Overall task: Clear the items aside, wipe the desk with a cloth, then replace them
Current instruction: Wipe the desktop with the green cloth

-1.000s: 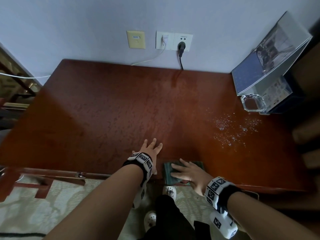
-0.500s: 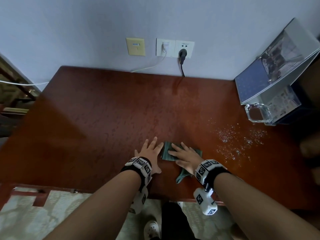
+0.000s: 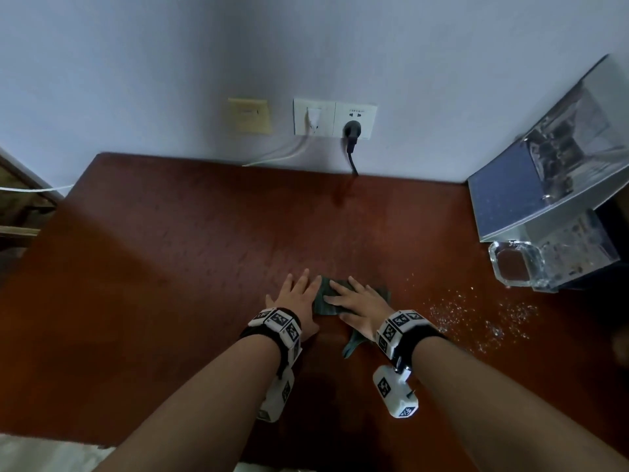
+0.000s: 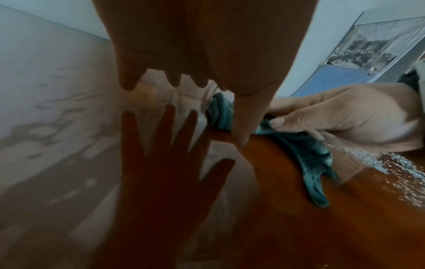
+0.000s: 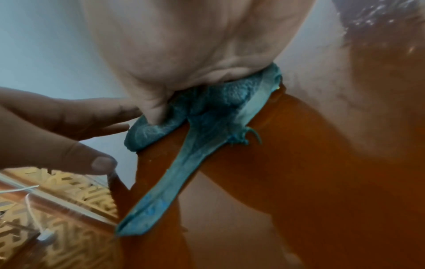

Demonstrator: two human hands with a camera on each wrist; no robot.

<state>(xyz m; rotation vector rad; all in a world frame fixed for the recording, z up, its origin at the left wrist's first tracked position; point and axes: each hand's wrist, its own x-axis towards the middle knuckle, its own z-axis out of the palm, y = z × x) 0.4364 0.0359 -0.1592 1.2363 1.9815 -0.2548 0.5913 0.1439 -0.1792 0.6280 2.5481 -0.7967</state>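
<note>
A crumpled teal cloth (image 3: 321,303) lies on the red-brown desk (image 3: 170,267), near its front middle. My right hand (image 3: 357,298) presses flat on the cloth with straight fingers, and a loose tail of cloth (image 3: 352,345) trails back under the wrist. The left hand (image 3: 299,294) lies flat on the bare wood right beside it, its fingers spread and its thumb side touching the cloth's edge. The right wrist view shows the cloth (image 5: 200,116) bunched under my palm. White crumbs or droplets (image 3: 476,315) speckle the desk to the right of the cloth.
An open ring binder (image 3: 544,172) leans at the back right corner, over a clear glass dish (image 3: 514,267) and printed sheets. Wall sockets with a black plug (image 3: 352,131) and a white cable sit behind the desk. A wooden chair frame (image 3: 20,212) stands off the left edge.
Both hands have slid forward from the desk's front edge toward the middle, the right hand pushing the cloth along. Over the last half second they have hardly moved.
</note>
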